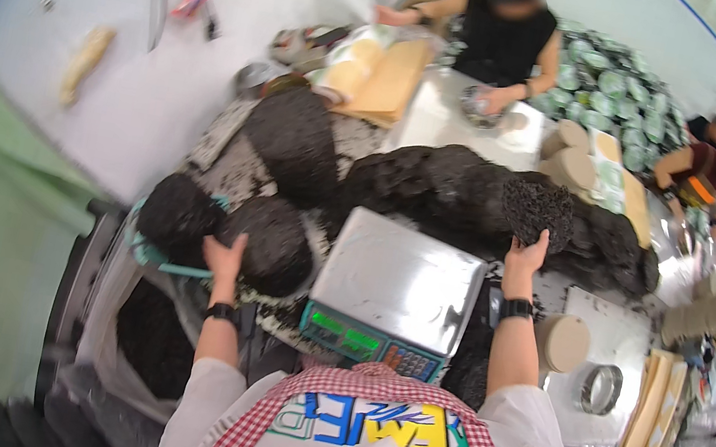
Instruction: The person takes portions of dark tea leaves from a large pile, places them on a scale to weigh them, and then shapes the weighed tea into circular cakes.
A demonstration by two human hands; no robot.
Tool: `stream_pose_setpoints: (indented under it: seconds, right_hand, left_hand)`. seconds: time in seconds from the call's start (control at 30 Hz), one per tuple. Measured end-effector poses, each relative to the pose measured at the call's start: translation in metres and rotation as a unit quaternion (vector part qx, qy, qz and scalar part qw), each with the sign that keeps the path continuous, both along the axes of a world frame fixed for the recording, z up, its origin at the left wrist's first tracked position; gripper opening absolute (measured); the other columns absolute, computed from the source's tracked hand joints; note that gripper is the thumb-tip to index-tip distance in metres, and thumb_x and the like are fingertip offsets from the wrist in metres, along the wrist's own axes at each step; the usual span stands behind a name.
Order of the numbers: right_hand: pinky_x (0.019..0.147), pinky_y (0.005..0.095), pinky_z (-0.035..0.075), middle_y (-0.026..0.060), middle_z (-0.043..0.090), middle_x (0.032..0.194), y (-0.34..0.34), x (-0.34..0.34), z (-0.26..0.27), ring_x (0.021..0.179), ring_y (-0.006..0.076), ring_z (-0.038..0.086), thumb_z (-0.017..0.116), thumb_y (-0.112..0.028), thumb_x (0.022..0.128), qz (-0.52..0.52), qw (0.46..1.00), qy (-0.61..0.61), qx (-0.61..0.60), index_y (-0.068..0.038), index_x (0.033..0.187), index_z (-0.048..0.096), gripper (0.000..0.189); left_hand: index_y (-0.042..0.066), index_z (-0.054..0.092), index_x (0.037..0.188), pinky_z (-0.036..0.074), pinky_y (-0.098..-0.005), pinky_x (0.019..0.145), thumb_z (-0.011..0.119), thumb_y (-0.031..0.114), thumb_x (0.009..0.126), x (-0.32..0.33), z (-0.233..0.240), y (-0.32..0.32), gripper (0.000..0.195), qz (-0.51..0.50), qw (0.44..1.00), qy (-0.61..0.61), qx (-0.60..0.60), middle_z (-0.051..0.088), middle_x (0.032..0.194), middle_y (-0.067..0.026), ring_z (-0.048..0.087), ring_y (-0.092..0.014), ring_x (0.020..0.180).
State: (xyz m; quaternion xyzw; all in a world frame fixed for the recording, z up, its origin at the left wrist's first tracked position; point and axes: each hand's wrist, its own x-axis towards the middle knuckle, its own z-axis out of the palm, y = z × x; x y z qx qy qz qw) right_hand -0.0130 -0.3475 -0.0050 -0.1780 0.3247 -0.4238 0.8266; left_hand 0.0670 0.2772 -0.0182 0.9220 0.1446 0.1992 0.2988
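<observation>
My right hand (528, 252) holds up a clump of dark, shredded material (539, 209) that looks like tea leaves. Behind it runs a long dark heap (438, 176). My left hand (224, 257) is at a dark lump (179, 217) above a teal-rimmed basket (141, 250); its fingers are partly hidden, so its grip is unclear. Close to its right is a rounded dark mound (272, 244). Between my hands sits a digital scale with a bare steel platform (399, 277) and a lit green display (345, 335).
An open lined bag (151, 338) holds dark material. On the right are a round beige block (563, 342), a metal tray (587, 429), and a clear ring-shaped container (600, 388). Across from me, a co-worker (510, 35) handles a round container (479, 107) near piled wrapped discs (611, 89).
</observation>
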Motion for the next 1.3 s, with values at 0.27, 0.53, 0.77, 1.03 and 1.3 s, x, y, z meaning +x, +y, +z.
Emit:
stream_pose_setpoints:
  seconds: [0.27, 0.53, 0.77, 1.03, 1.3]
  right_hand:
    - [0.099, 0.034, 0.038, 0.0148, 0.056, 0.122, 0.241, -0.117, 0.009, 0.113, 0.0237, 0.051, 0.063, -0.024, 0.088, 0.445, 0.776, 0.213, -0.394, 0.006, 0.126, 0.048, 0.051]
    - [0.09, 0.0391, 0.049, 0.0132, 0.059, 0.116, 0.094, -0.186, -0.011, 0.103, 0.0253, 0.059, 0.06, -0.009, 0.089, 0.009, 0.986, 0.122, -0.11, 0.005, 0.121, 0.052, 0.036]
    - [0.096, 0.0467, 0.046, 0.0122, 0.058, 0.119, 0.139, -0.182, 0.024, 0.107, 0.0293, 0.057, 0.06, 0.003, 0.083, 0.168, 0.984, -0.056, 0.03, -0.001, 0.121, 0.053, 0.039]
    - [0.098, 0.0414, 0.043, 0.0115, 0.054, 0.125, 0.188, -0.119, 0.09, 0.115, 0.0249, 0.052, 0.061, -0.014, 0.088, 0.359, 0.932, -0.035, 0.019, -0.002, 0.129, 0.047, 0.045]
    - [0.076, 0.0362, 0.053, 0.0136, 0.065, 0.1, 0.165, -0.102, 0.046, 0.086, 0.0237, 0.064, 0.069, -0.01, 0.079, 0.438, 0.85, 0.206, -0.209, 0.006, 0.108, 0.058, 0.035]
  left_hand:
    - [-0.002, 0.03, 0.138, 0.031, -0.0474, 0.109, 0.066, 0.024, 0.086, -0.016, 0.042, -0.031, 0.068, -0.062, 0.994, 0.073, -0.053, 0.029, 0.142, -0.0261, 0.026, -0.039, 0.134]
    - [-0.005, 0.044, 0.125, 0.04, -0.0355, 0.095, 0.074, 0.017, 0.078, -0.034, 0.016, -0.144, 0.06, -0.215, 0.895, 0.089, -0.382, 0.055, 0.117, -0.0192, 0.051, -0.026, 0.111]
    - [-0.003, 0.038, 0.129, 0.039, -0.0369, 0.098, 0.067, 0.015, 0.084, -0.05, 0.032, -0.226, 0.056, -0.466, 0.836, 0.026, -0.29, 0.052, 0.124, -0.0163, 0.05, -0.025, 0.117]
    - [-0.005, 0.034, 0.135, 0.038, -0.038, 0.101, 0.079, 0.031, 0.073, -0.062, 0.131, -0.247, 0.084, -0.495, 0.796, 0.224, -0.268, 0.046, 0.133, -0.0207, 0.048, -0.029, 0.119]
    - [0.001, 0.034, 0.138, 0.029, -0.0454, 0.108, 0.066, 0.024, 0.082, -0.072, 0.062, -0.233, 0.068, -0.596, 0.803, -0.018, 0.024, 0.035, 0.143, -0.0213, 0.033, -0.035, 0.132]
